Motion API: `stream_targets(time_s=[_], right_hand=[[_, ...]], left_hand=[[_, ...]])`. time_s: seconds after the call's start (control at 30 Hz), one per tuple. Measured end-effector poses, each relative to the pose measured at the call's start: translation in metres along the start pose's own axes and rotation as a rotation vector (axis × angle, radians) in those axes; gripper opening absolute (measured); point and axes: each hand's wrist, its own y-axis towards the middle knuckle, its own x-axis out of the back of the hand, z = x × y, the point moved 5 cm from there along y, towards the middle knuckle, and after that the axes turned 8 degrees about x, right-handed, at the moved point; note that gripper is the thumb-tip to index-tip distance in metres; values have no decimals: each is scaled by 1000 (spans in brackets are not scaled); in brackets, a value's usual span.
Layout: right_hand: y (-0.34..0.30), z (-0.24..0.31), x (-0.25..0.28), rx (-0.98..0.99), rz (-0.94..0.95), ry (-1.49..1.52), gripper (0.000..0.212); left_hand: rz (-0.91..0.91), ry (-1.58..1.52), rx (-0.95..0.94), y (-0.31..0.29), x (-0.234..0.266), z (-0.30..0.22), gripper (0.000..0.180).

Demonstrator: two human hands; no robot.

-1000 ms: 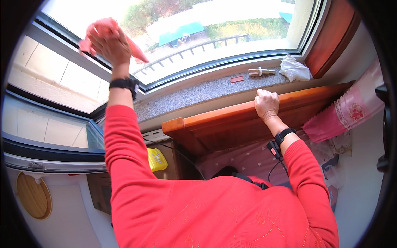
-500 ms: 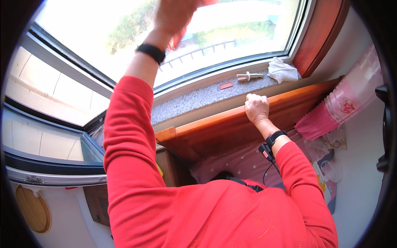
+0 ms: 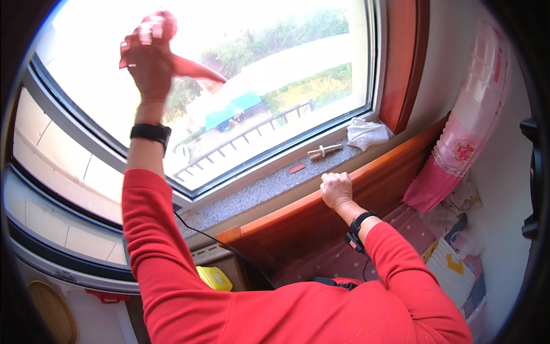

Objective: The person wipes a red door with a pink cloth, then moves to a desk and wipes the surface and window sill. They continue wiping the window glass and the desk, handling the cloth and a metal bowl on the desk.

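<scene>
My left hand (image 3: 150, 66) is raised against the bright window pane (image 3: 275, 46), closed on a reddish-pink cloth (image 3: 197, 71). One end of the cloth hangs out to the right of the hand, and some of it bunches above the fingers. Lower and to the right, my right hand (image 3: 337, 190) is wrapped over the top edge of a brown wooden headboard (image 3: 286, 215). Behind that board runs a grey speckled window sill (image 3: 246, 198). On the sill lie a small red flat piece (image 3: 297, 168), a pale handled object (image 3: 324, 151) and a crumpled white cloth (image 3: 366, 135).
An opened window sash (image 3: 63, 269) stands at the left. A pink-and-white curtain (image 3: 458, 132) hangs at the right beside the wall. Below are a yellow object (image 3: 214, 278), a dark cable (image 3: 229, 247) and a pink starred bed cover (image 3: 309, 265). A round wooden board (image 3: 52, 312) is at lower left.
My left hand has moved left and a little down across the pane with the cloth. My right hand stays on the headboard. The whole view has shifted and turned.
</scene>
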Motion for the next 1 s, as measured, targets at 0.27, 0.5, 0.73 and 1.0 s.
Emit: stream_targets(time_s=[0.27,0.5,0.73,1.0], right_hand=[[0,1,3,-12,-8,49,10],[0,1,4,-10,-6,36,10],[-1,0,5,-11,-29,38,10],[0,0,4,-30,-41,35,10]], left_hand=[[-47,568,535,115,-26,86,63],[-52,76,-206,55,-46,-178,38],[308,-181,-875,-170,-57,-303,55],[237,6,-487,-85,-54,-204,44]])
